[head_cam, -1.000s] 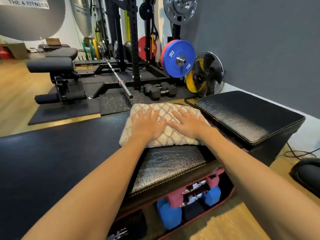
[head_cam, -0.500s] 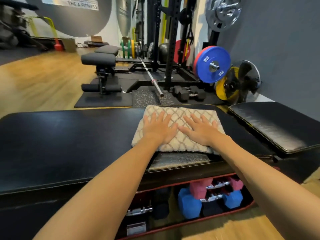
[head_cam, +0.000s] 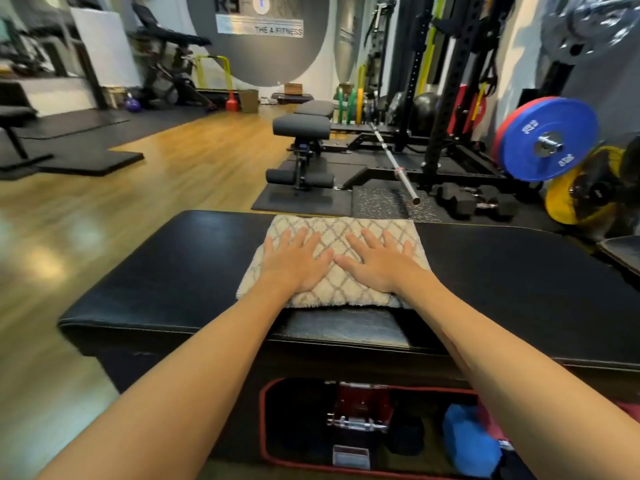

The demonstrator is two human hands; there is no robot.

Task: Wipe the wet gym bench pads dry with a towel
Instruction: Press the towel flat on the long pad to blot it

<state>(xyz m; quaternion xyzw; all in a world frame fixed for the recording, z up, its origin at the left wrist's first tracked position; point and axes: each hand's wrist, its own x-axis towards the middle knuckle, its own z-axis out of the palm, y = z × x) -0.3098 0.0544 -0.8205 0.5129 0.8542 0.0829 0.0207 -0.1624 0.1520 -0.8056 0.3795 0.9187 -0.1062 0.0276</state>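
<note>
Towel (head_cam: pixel 341 237): cream w/ brown diamond pattern, folded, lying flat on black bench pad (head_cam: pixel 162 271), near pad's far edge, approx mid-length. Left hand (head_cam: pixel 294 261) and right hand (head_cam: pixel 375 263): both flat on towel, fingers straight & spread, pressing down, thumbs nearly touching. Blue dumbbell (head_cam: pixel 467 441) in open compartment under bench.

A pale banner strip (head_cam: pixel 259 26) on the dark grey circle (head_cam: pixel 256 57) painted on the far wall reads "THE A FITNESS" in dark capitals at its right end. Above the strip, large dark letters "RE" (head_cam: pixel 227 3) stand on the same circle; the letters after them are too faint to read. The blue weight plate (head_cam: pixel 550 144) on the right carries white numerals, blurred, which look like "20".
</note>
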